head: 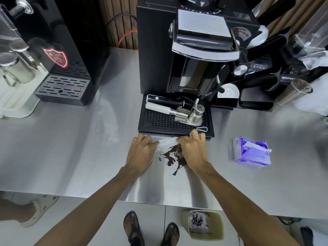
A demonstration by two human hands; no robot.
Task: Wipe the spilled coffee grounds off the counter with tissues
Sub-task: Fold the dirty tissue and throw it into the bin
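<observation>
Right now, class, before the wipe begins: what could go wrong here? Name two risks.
1. The tissue between the left hand and right hand looks thin; the coffee grounds may smear across the counter.
2. Swept toward the near edge, grounds could miss the bin and land on the floor.

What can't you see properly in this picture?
Head view:
- Most of the tissue is covered by the left hand and the right hand.
- One side of the coffee grounds is hidden under the right hand.
- The print on the paper label is too small to read.
- The crumpled stuff in the bin is too blurry to name.
</observation>
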